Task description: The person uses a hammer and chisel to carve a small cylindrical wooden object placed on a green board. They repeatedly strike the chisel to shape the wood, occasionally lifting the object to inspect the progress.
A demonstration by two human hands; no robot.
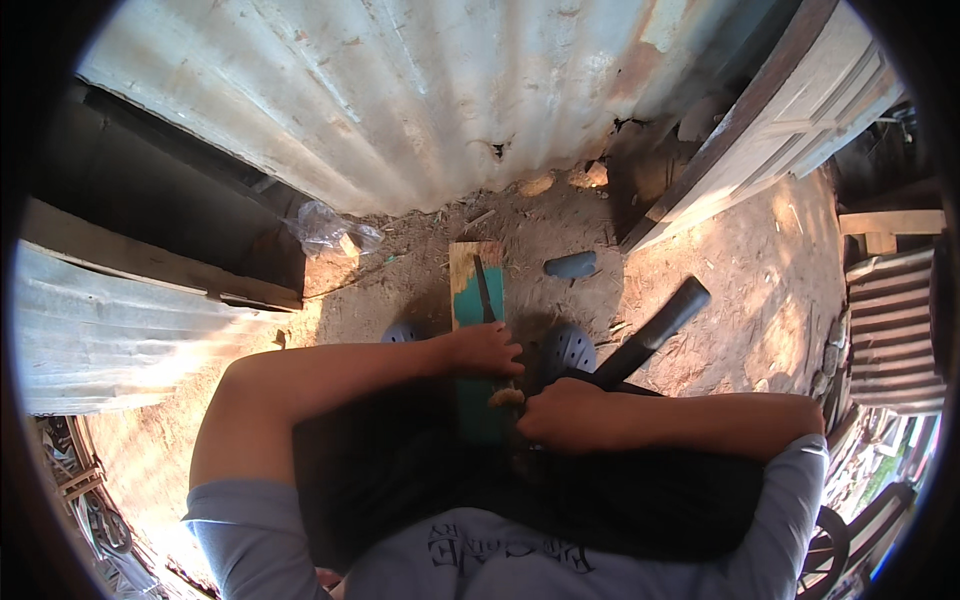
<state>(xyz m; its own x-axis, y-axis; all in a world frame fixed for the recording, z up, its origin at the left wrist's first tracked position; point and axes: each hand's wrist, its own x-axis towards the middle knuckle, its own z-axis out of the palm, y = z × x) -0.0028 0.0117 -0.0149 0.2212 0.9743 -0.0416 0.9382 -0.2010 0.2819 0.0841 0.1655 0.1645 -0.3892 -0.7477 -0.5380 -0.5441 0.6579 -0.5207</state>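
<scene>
Both elbows bend outward; the left forearm runs inward to the left hand, fingers curled; the right forearm reaches in from the opposite side; the right hand is clenched, nearer the torso.

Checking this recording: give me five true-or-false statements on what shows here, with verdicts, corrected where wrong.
1. The left hand is over the partly green board. True.
2. The right hand is farther forward than the left. False: the left hand is.
3. The board's far end is bare wood. True.
4. The clear plastic lies right of the board. False: the plastic lies to its left.
5. The shoes have holes. True.
</scene>
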